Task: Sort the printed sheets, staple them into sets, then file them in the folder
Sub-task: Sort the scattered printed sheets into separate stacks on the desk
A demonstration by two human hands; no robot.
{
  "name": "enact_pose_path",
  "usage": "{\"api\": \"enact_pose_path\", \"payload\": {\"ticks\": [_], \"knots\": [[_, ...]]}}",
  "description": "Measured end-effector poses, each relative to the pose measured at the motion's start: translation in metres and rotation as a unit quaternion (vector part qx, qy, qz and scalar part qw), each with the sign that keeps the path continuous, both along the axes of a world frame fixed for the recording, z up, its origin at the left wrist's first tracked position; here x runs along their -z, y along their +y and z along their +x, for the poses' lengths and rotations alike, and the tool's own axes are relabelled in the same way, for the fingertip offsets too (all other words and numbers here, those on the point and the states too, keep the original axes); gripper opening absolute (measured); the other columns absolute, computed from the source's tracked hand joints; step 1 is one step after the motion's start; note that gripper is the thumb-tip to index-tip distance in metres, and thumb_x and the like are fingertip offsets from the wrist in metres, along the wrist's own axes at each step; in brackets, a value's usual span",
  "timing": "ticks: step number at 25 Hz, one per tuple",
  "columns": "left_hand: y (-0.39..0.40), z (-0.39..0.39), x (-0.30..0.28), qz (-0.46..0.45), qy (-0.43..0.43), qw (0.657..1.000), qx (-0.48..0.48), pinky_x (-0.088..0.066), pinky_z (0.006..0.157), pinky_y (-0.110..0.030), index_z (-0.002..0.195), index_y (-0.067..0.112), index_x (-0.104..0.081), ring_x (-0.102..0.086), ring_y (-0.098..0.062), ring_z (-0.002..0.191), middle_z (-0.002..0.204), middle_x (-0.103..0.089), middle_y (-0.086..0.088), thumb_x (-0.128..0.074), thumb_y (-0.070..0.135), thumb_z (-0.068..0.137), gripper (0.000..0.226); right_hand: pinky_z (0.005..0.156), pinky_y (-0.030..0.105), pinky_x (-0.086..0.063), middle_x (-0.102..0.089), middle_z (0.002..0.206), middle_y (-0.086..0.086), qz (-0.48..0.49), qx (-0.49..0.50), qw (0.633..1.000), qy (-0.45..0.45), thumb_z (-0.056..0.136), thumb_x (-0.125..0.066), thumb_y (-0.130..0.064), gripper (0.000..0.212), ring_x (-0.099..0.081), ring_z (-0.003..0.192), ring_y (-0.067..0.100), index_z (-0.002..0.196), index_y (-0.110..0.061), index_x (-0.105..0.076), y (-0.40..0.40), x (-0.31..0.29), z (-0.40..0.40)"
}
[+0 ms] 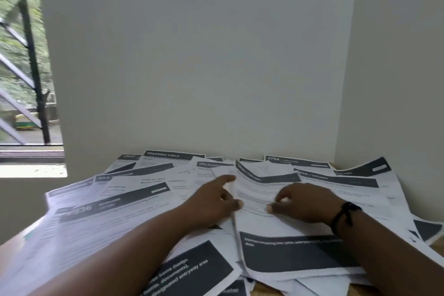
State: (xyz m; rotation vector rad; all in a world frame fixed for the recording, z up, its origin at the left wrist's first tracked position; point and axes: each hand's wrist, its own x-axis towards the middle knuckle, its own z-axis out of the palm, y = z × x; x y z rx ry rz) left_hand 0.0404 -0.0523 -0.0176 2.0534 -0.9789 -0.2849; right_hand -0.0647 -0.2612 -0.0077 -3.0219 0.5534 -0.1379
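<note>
Many printed sheets [134,202] lying overlapped, covering wooden table [264,289] from front edge to back corner. Left hand [211,202] resting on pile, index finger extended, gripping nothing. Right hand [302,202] pressing centre sheet [276,228] with curled fingertips; black wristband [346,216] sitting on wrist.

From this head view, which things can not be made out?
- Small text on the printed sheets: blurred and too small.
- Stapler and folder: not seen; the sheets may cover them.
- Table: mostly hidden under paper.
- What the right hand grips, if anything: its curled fingers hide it.
- Left hand: fingers straight on the pile.
</note>
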Motion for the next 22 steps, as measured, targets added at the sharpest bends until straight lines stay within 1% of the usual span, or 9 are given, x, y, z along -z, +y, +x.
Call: {"api": "enact_pose_path", "payload": {"ticks": [3,5,7,11,14,17,19,20,22], "knots": [[-0.002,-0.002,0.006,0.094,-0.19,0.977,0.013,-0.047,0.084,-0.026,0.137,0.035,-0.044,-0.057,-0.005,0.09,0.108,-0.063,0.013,-0.055,0.054,0.091,0.051,0.088,0.032,-0.048,-0.063,0.094,-0.011,-0.049,0.039,0.997,0.04,0.075,-0.043,-0.082,0.059,-0.058,0.091,0.012,0.083,-0.027,-0.064,-0.016,-0.005,-0.006],[-0.005,-0.001,0.012,0.134,-0.256,0.957,0.023,-0.044,0.095,-0.034,0.133,0.03,-0.05,-0.053,-0.012,0.106,0.119,-0.06,0.008,-0.05,0.057,0.092,0.049,0.077,0.031,-0.046,-0.05,0.07,-0.011,-0.08,0.059,0.994,0.038,0.073,-0.042,-0.084,0.062,-0.051,0.071,0.012,0.063,-0.022,-0.046,-0.025,-0.007,-0.007],[-0.008,-0.002,0.017,0.162,-0.296,0.941,0.036,-0.042,0.1,-0.039,0.13,0.026,-0.055,-0.05,-0.02,0.116,0.127,-0.056,0.001,-0.041,0.064,0.09,0.056,0.069,0.03,-0.041,-0.042,0.065,-0.012,-0.077,0.072,0.993,0.042,0.069,-0.042,-0.086,0.064,-0.045,0.065,0.009,0.061,-0.024,-0.036,-0.028,-0.007,-0.009],[-0.005,-0.01,0.011,0.201,-0.282,0.937,0.043,-0.041,0.098,-0.041,0.128,0.023,-0.057,-0.049,-0.025,0.118,0.131,-0.053,-0.004,-0.01,0.088,0.065,0.102,0.067,0.024,-0.039,-0.04,0.061,-0.013,-0.069,0.061,0.995,0.027,0.045,-0.03,-0.098,0.073,-0.04,0.058,0.004,0.06,-0.026,-0.032,-0.024,-0.005,-0.008],[0.006,-0.015,-0.022,0.197,-0.224,0.954,0.025,-0.04,0.1,-0.039,0.132,0.017,-0.054,-0.05,-0.024,0.121,0.134,-0.053,-0.008,-0.027,0.078,0.068,0.093,0.059,0.023,-0.037,-0.044,0.054,-0.01,-0.03,0.049,0.998,-0.036,0.033,-0.024,-0.096,0.077,-0.045,0.053,0.007,0.056,-0.024,-0.038,-0.022,0.005,0.001],[0.042,0.009,-0.046,0.195,-0.223,0.953,-0.061,-0.043,0.102,-0.038,0.134,0.017,-0.052,-0.052,-0.023,0.124,0.137,-0.054,-0.006,-0.05,0.063,0.089,0.065,0.054,0.022,-0.031,-0.048,0.057,-0.006,-0.003,0.021,0.997,-0.078,0.057,-0.038,-0.087,0.067,-0.048,0.055,0.009,0.061,-0.02,-0.042,-0.011,0.008,0.005],[0.091,0.034,-0.053,0.283,-0.242,0.91,-0.182,-0.047,0.096,-0.036,0.131,0.016,-0.054,-0.057,-0.023,0.116,0.129,-0.06,-0.006,-0.05,0.063,0.089,0.063,0.056,0.019,-0.031,-0.055,0.07,-0.006,-0.053,0.009,0.995,-0.089,0.077,-0.043,-0.076,0.058,-0.052,0.064,0.008,0.075,-0.018,-0.05,-0.005,0.011,0.007],[0.119,0.043,-0.054,0.334,-0.239,0.879,-0.243,-0.049,0.092,-0.034,0.128,0.014,-0.057,-0.06,-0.023,0.11,0.122,-0.063,-0.006,-0.049,0.064,0.089,0.064,0.061,0.018,-0.035,-0.06,0.08,-0.006,-0.073,0.007,0.992,-0.1,0.078,-0.039,-0.077,0.061,-0.054,0.071,0.008,0.087,-0.019,-0.054,-0.001,0.01,0.007],[0.175,0.054,-0.054,0.382,-0.194,0.839,-0.336,-0.05,0.087,-0.031,0.127,0.008,-0.058,-0.062,-0.026,0.105,0.118,-0.065,-0.01,-0.049,0.062,0.09,0.066,0.074,0.022,-0.044,-0.065,0.095,-0.008,-0.081,-0.002,0.988,-0.132,0.059,-0.023,-0.095,0.086,-0.056,0.079,0.009,0.1,-0.027,-0.055,0.0,0.013,0.011]]}}
